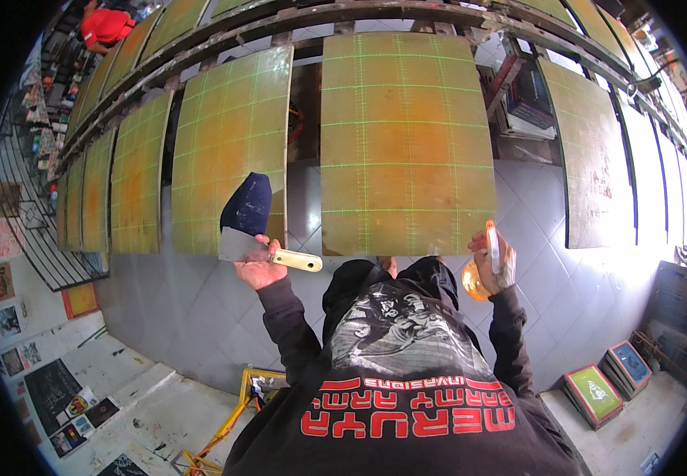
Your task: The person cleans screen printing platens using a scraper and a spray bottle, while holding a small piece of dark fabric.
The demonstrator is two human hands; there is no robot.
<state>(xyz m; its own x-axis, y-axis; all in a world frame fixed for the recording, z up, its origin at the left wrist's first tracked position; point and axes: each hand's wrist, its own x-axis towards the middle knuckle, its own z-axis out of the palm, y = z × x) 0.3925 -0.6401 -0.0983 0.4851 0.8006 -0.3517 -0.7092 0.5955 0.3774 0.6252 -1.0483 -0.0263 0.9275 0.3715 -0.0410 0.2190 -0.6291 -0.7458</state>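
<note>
My left hand (259, 271) is closed around a putty knife with a wide metal blade and a pale wooden handle (299, 260). A folded dark blue cloth (246, 205) sticks out past the blade, seemingly in the same hand, over the near edge of a yellow-green board (224, 131). My right hand (502, 262) grips a spray bottle (476, 282) with a translucent orange body and a white and orange head. It is just off the near right corner of the middle board (407, 135), whose face carries bright green grid lines and orange patches.
More boards (138, 174) line the rack to the left, and pale ones (589, 151) to the right. A dark rail (280, 28) runs behind them. Framed screens (593, 395) lie at lower right. A yellow metal frame (236, 412) stands behind my left side. A person in red (105, 28) is far left.
</note>
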